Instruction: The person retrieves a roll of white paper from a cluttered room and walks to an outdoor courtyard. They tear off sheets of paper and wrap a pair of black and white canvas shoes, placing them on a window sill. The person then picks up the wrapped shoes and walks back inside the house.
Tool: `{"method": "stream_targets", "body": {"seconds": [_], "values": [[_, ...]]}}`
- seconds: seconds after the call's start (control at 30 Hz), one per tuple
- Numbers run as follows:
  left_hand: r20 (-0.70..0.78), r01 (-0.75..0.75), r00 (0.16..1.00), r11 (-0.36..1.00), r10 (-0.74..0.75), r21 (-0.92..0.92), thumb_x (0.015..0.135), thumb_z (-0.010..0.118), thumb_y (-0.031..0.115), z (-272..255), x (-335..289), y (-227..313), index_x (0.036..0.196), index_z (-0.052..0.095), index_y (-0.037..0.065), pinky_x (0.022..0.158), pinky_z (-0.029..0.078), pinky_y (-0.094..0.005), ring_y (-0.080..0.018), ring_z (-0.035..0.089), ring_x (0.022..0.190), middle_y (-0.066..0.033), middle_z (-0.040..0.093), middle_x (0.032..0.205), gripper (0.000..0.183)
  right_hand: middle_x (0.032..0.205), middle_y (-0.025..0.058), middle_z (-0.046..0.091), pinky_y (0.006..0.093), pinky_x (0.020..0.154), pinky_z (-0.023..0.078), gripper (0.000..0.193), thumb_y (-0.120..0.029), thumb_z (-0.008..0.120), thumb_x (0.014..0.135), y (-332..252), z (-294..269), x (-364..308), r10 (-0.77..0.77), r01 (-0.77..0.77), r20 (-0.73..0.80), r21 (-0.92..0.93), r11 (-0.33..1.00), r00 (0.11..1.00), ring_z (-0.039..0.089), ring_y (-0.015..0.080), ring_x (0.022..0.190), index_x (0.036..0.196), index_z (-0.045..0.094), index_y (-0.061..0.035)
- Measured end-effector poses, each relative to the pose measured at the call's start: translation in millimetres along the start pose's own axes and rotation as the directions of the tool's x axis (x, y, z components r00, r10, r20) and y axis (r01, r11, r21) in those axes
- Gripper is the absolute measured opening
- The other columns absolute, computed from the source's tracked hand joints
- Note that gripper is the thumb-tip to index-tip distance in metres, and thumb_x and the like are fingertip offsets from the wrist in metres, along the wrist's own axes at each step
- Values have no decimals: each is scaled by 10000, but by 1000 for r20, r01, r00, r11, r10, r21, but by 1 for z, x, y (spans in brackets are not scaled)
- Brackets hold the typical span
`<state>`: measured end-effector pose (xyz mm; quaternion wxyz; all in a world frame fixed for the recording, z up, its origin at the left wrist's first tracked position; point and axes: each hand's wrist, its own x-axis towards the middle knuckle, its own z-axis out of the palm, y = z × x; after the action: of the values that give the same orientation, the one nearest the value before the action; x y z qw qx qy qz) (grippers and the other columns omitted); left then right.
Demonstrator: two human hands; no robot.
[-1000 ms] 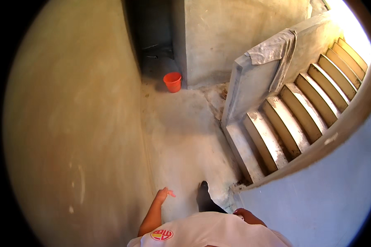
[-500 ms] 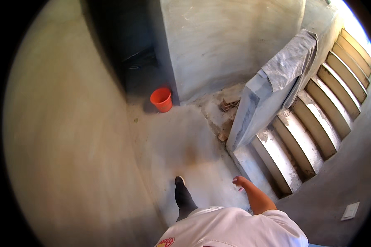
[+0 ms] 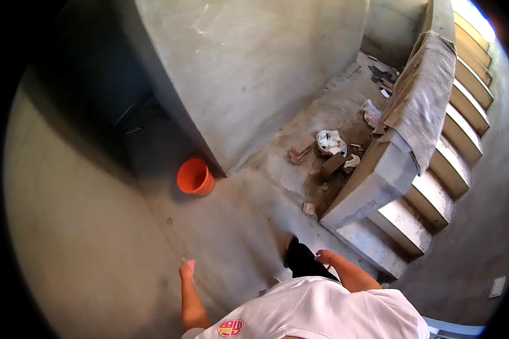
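My left hand (image 3: 185, 269) is low at the left, its fingers closed on a small pink piece (image 3: 191, 264); whether it is cloth or paper I cannot tell. On the other side my right hand (image 3: 326, 257) hangs beside my dark-trousered leg (image 3: 305, 263), its fingers curled. A tiny pale bit shows at those fingers, too small to name. Ahead of my left hand an orange-red bucket (image 3: 195, 177) stands upright on the floor near a wall corner. Its visible inside shows nothing I can make out. Neither hand touches it.
A low stair wall (image 3: 373, 175) with a grey cloth (image 3: 421, 96) draped over it borders the concrete steps (image 3: 421, 198) at the right. Bricks (image 3: 332, 165) and a white bag of rubbish (image 3: 331, 142) lie beside it. A dark doorway (image 3: 96, 73) opens at the far left.
I have stepped forward and the view has swung to the right. The bucket appears nearer and further left. My left hand with the pink piece has come into view, and more rubbish shows behind the stair wall.
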<state>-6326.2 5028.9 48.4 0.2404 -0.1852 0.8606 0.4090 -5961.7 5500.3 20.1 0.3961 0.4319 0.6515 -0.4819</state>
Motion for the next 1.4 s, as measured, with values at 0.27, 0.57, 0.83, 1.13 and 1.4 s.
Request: {"method": "stream_targets", "body": {"seconds": [0.27, 0.57, 0.83, 1.13, 1.4], "values": [[401, -327, 857, 943, 322, -58, 988, 288, 618, 114, 140, 263, 1224, 654, 75, 1008, 413, -430, -269, 547, 1195, -111, 628, 1261, 696, 1219, 125, 583, 521, 658, 605, 417, -377, 569, 935, -79, -118, 182, 63, -45, 167, -112, 993, 984, 639, 310, 980, 1249, 564, -102], [638, -160, 746, 879, -191, 450, 971, 497, 494, 214, 179, 345, 1376, 497, 96, 980, 422, -511, -282, 486, 1239, -103, 531, 1360, 568, 1208, 101, 594, 467, 665, 621, 387, -317, 598, 936, -254, -361, 146, -121, 196, -191, 444, 874, 974, 615, 310, 1070, 1274, 564, -133], [718, -307, 675, 821, -168, 481, 968, 500, 497, 414, 306, 580, 1373, 495, 105, 963, 425, -502, -258, 496, 1222, -83, 539, 1342, 564, 1294, 115, 560, 500, 760, 604, 480, -311, 579, 959, -325, -566, 223, -52, 172, -218, 578, 798, 974, 577, 297, 1133, 1384, 489, -106], [949, -625, 123, 720, -291, 302, 964, 503, 501, 671, 388, 839, 1371, 492, 117, 945, 428, -492, -231, 508, 1203, -61, 549, 1322, 560, 1178, 106, 608, 508, 760, 577, 396, -263, 552, 966, -351, -746, 260, 194, 294, -379, 886, 360, 905, 612, 273, 1046, 1320, 536, -87], [974, -745, 163, 628, -155, 225, 987, 530, 360, 845, 255, 1049, 1291, 558, -2, 983, 437, -348, -205, 569, 1114, -105, 624, 1215, 474, 971, 102, 687, 437, 683, 528, 268, -291, 595, 923, -211, -707, 399, 385, 21, -260, 850, 526, 886, 657, 240, 858, 1077, 675, -86]]}}
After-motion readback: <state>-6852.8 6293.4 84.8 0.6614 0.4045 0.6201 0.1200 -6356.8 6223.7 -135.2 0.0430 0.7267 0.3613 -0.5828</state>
